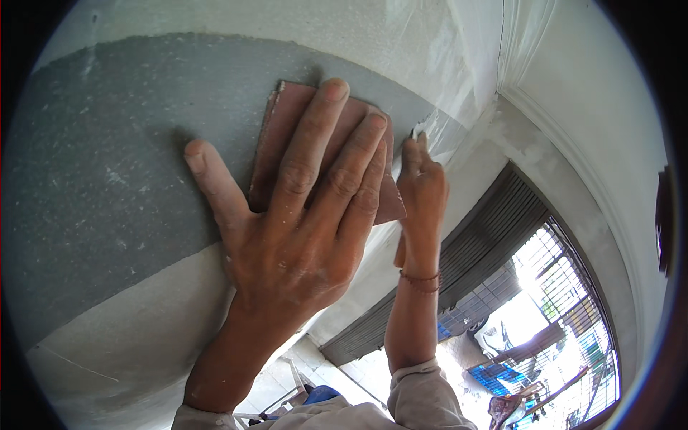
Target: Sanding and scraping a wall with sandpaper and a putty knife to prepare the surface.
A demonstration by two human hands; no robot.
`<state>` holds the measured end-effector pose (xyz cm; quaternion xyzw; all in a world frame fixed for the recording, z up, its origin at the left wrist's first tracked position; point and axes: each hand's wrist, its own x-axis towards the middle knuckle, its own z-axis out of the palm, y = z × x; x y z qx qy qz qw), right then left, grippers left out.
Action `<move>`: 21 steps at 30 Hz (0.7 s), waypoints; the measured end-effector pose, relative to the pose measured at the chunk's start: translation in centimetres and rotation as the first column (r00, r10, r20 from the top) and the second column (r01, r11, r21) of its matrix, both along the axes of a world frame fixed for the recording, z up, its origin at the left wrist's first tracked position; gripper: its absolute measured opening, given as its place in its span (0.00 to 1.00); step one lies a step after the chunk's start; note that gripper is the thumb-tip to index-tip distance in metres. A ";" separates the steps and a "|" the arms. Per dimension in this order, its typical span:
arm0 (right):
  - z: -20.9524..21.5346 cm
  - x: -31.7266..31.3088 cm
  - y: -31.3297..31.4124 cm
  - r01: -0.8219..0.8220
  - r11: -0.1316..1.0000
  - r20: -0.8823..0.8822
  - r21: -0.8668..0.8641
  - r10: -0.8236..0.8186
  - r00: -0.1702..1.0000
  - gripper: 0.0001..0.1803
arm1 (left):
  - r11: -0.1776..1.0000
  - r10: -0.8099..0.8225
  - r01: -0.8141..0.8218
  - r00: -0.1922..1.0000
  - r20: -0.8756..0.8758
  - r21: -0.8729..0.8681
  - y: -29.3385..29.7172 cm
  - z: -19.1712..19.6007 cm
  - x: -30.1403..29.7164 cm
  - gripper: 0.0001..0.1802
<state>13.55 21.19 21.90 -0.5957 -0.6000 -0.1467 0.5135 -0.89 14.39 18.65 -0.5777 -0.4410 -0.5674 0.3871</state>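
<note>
Fingers spread, my left hand (301, 208) holds a reddish-brown sheet of sandpaper (287, 107) flat against a curved dark grey band (107, 165) on the wall. The thumb rests off the sheet, and the little finger is hidden. Beyond it on the right, my right hand (424, 179) is closed around a small scraper, its pale metal blade (418, 131) at the wall near the band's right end. A brown handle (400, 251) pokes out below that fist. White dust flecks the left hand and the grey band.
Pale wall (179, 301) runs above and below the band. A moulded cornice (573, 136) curves along the upper right. Below it a dark ribbed shutter (494, 229) borders a barred opening (573, 308) with bright daylight. Something blue (322, 394) lies low down near the tiled floor (269, 376).
</note>
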 end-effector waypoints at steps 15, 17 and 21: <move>3.0 0.6 1.1 -0.093 0.992 -0.090 0.083 0.100 0.991 0.27 | 0.999 0.037 -0.037 0.999 -0.024 -0.004 -0.1 0.2 0.0 0.13; 1.8 0.8 0.5 -0.039 0.999 -0.056 -0.028 0.037 0.998 0.27 | 1.000 0.010 -0.010 1.000 -0.007 -0.013 -0.2 0.0 0.3 0.13; 1.5 1.5 0.8 -0.039 0.998 0.016 0.039 0.039 0.999 0.26 | 1.000 0.005 -0.005 1.000 0.011 0.015 0.1 0.0 0.3 0.12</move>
